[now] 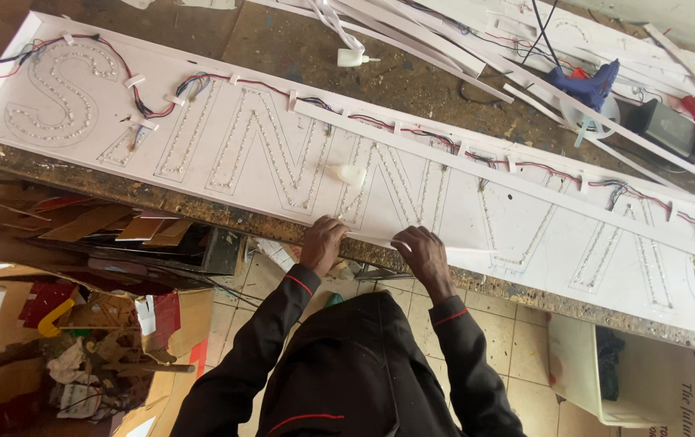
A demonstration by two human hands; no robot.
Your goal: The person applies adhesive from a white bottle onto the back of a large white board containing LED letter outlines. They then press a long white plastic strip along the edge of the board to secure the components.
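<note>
White plastic sign panel (226, 174) laid long across a scarred wooden workbench (380, 81), letter outlines traced in rows of tiny lights, red and black wiring (161, 101) looped along the panel's far edge and taped down with small white tabs.

Left hand (321, 244) at the panel's near edge, about midway along — fingers bent, tips pressed on a thin white strip (380, 240) running along that edge. Right hand (424, 252) just beside, on the same strip, knuckles up, fingers curled down over it. Whether either hand pinches the strip or only presses it flat: cannot tell. Both sleeves dark with a red cuff line.

Small white glue bottle (351, 173) lying on the panel, just beyond the hands. Second long white strip (509, 182) resting slantwise on the panel, from its middle toward its right end. Another glue bottle (354, 57) on bare bench beyond the panel's far edge. Blue glue gun (588, 84) further right of that, among loose white offcuts (412, 28) — a black box (669, 127) near it.

Below the panel's near edge: cardboard and scrap (80, 324) heaped under the bench at left, tiled floor (517, 332), white bin (586, 372) at right.
</note>
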